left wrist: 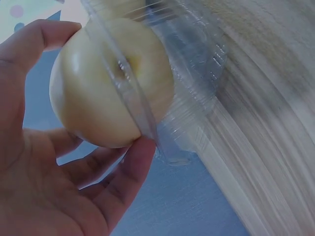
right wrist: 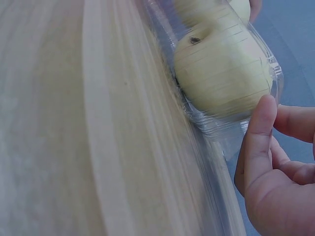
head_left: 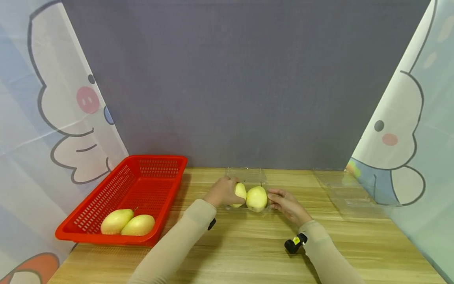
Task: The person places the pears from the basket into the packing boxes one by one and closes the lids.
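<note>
Two yellow pears sit side by side in a clear plastic clamshell box [head_left: 244,172], its lid raised at the back. My left hand [head_left: 222,192] grips the left pear [head_left: 240,193], thumb on one side and fingers curled under the other; in the left wrist view the pear [left wrist: 106,83] overlaps the box's rim. At the opposite end, my right hand [head_left: 288,205] pinches the rim of the box between thumb and fingers. Beside it lies the right pear [head_left: 257,198], seen through the plastic wall [right wrist: 224,66] in the right wrist view.
To the left stands a red plastic basket [head_left: 170,197] with two pears [head_left: 127,223] at its near end. Another clear plastic box [head_left: 354,193] lies on the wooden table [head_left: 248,252] at the right. A grey panel [head_left: 244,86] closes the back.
</note>
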A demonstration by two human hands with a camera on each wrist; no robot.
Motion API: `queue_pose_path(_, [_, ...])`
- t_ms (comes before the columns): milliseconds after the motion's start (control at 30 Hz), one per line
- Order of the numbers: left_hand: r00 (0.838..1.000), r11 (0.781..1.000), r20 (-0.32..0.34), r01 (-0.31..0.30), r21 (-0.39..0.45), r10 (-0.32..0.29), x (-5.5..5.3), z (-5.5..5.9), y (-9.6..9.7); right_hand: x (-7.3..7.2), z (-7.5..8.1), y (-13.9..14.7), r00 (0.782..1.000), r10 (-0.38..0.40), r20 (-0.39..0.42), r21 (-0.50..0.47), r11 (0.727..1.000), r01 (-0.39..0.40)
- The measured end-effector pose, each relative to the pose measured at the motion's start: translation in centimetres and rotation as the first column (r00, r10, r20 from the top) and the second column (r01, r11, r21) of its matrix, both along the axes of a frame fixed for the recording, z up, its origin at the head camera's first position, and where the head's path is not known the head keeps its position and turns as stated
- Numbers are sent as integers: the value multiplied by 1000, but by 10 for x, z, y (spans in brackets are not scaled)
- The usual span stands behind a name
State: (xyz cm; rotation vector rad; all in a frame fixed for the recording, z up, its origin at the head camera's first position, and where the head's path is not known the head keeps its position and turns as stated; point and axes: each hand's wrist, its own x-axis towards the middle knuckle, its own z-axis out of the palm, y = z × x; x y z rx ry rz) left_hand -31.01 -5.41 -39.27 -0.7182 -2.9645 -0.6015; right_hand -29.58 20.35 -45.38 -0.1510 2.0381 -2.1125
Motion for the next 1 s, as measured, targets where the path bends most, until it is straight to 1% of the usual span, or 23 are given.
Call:
queue_pose_path(100, [1000, 1000, -16, -12, -12, 12, 0, -1, 2, 1, 1, 0, 1000, 4, 0, -1, 1000, -4])
queue_pose_path(267, [999, 999, -53, -17, -37, 15, -3, -6, 4, 3, 3, 0, 1000, 5, -1, -6, 1000, -5])
queue_pose_path(400, [998, 998, -61, -31, -56, 27, -1, -7, 5, 3, 3, 0, 1000, 4, -5, -8, 1000, -4])
queue_pose_path(567, [996, 996, -82, -47, -82, 40, -3, -15, 8, 2, 2, 0, 1000, 9, -5, -12, 1000, -9])
queue_pose_path(633, [995, 996, -87, -50, -79, 43, -4, -17, 9, 2, 1, 0, 1000, 9, -2, -13, 1000, -9])
queue_pose_path(800, [996, 995, -77, -54, -81, 48, -1, -15, 10, 2, 2, 1, 1000, 15, -4, -10, 1000, -15])
queue_pose_path(1000, [997, 993, -69, -51, -107, 43, 1, -13, 10, 2, 2, 1, 1000, 14, -3, -19, 1000, -14])
